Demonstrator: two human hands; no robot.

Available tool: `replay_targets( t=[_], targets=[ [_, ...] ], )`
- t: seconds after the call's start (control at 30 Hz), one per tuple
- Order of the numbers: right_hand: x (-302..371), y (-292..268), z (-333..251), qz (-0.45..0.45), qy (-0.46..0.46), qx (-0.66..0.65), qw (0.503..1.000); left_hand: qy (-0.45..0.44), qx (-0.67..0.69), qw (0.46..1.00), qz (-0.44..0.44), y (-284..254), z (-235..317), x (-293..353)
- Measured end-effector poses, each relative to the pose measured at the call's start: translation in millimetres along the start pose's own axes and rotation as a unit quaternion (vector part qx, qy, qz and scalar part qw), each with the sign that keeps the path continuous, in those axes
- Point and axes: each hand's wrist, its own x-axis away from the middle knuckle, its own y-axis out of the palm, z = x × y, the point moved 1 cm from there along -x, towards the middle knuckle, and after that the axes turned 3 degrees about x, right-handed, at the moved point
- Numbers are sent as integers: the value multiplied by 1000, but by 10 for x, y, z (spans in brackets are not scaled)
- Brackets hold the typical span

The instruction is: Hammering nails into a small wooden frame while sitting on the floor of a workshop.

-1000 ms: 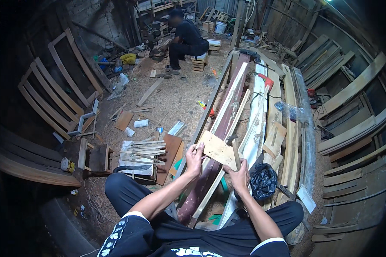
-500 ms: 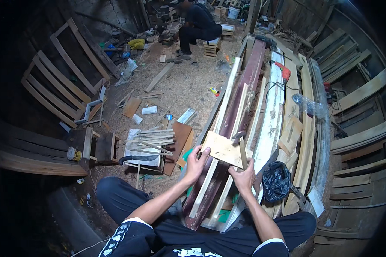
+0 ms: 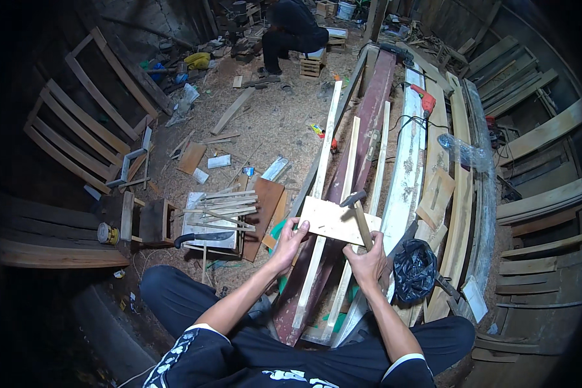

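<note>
A pale wooden board (image 3: 326, 222) rests across long narrow wood strips (image 3: 309, 284) in front of me. My left hand (image 3: 289, 247) grips its left edge, thumb on top and fingers below. At the board's lower right corner, my right hand (image 3: 367, 264) is closed around the wooden handle of a hammer (image 3: 363, 226) while its thumb touches the board's edge. The hammer's dark head lies over the board's far edge, pointing left. Beneath the strips runs a dark red painted beam (image 3: 368, 110). Where the fingers pass under the board, they are hidden.
Right of the beam lie a white-stained plank (image 3: 409, 152), a red power drill (image 3: 424, 100) and a black plastic bag (image 3: 415, 271). On the left, a machete (image 3: 200, 237) and thin sticks (image 3: 226, 210) lie on a low stand. Another person (image 3: 294, 32) sits farther back.
The view has shifted slightly, moving the surroundings a little left and up. The hammer's head has turned leftward over the board's far edge. Both hands keep their grips.
</note>
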Motion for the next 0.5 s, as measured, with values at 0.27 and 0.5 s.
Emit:
replay_targets(
  t=[0.27, 0.5],
  targets=[
    [78, -44, -23, 4, -10, -4, 1000, 132, -246, 960, 20, 129, -68, 103],
    [70, -59, 93, 10, -22, 16, 1000, 138, -480, 865, 56, 150, -107, 126]
  ],
)
